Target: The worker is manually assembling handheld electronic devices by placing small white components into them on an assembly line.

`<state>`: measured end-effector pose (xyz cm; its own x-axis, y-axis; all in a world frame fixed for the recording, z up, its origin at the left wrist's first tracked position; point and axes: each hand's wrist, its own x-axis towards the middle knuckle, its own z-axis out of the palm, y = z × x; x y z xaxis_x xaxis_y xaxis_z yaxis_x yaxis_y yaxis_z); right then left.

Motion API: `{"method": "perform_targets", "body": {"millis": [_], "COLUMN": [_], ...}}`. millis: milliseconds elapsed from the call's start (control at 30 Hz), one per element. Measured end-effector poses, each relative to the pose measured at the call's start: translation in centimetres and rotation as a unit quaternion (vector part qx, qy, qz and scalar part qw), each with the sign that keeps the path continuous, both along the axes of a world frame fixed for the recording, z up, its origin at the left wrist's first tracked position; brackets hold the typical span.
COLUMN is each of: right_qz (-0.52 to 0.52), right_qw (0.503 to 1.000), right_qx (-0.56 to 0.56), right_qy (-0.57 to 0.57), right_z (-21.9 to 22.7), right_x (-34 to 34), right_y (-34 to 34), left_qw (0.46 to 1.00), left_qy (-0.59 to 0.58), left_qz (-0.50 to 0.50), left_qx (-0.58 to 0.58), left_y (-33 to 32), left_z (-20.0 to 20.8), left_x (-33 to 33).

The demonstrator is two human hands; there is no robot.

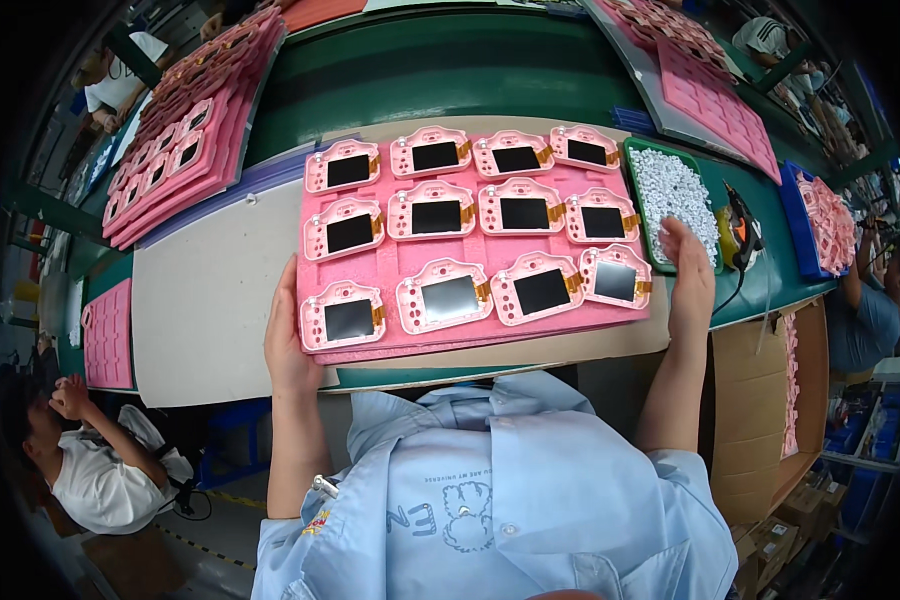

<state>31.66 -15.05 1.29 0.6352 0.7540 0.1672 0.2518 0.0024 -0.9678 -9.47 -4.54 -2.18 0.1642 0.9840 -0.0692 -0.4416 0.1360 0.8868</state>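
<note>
A pink foam tray (388, 262) lies in front of me, carrying several pink plastic casings in three rows. Each casing, such as the front one (404, 306), has a dark rectangular screen (449, 297) and an orange ribbon cable. My left hand (292, 335) grips the tray's left edge near its front corner; some fingers are hidden. To the right, my right hand (688, 275) is open and holds nothing, with its fingers over the front edge of a green bin (638, 195) full of small white parts (675, 190).
Beside the bin lies a black-and-yellow hand tool (742, 235) with a cable. A blue bin (805, 235) of pink parts stands farther right, above an open cardboard box (760, 420). Stacked pink trays (185, 150) rise at the left. Other people sit or stand around.
</note>
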Motion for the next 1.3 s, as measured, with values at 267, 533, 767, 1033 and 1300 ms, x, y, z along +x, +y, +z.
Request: {"method": "perform_targets", "body": {"millis": [267, 533, 767, 1033, 1300], "right_qz": [-0.062, 0.013, -0.038, -0.018, -0.107], "right_qw": [0.853, 0.802, 0.789, 0.79, 0.904], "right_qx": [-0.223, -0.238, -0.24, -0.255, -0.251], "right_qy": [-0.469, -0.548, -0.564, -0.557, -0.33], "right_z": [-2.3, -1.8, -1.9, -1.2, -0.1], "right_x": [9.9, 10.9, 10.2, 10.0, 11.5], "right_y": [6.5, 10.7, 10.6, 10.8, 11.1], "left_qw": [0.992, 0.992, 0.986, 0.968, 0.961], "left_qy": [0.025, 0.009, 0.047, 0.081, 0.027], "left_qz": [0.124, 0.113, 0.142, 0.153, 0.043], "left_qx": [0.008, 0.049, 0.074, 0.183, 0.273], "left_y": [-1.3, -1.8, -2.2, -3.1, -4.3], "left_z": [0.2, 0.8, 1.6, 4.4, 7.2], "left_x": [-0.5, -2.5, -3.8, -3.2, 0.4]}}
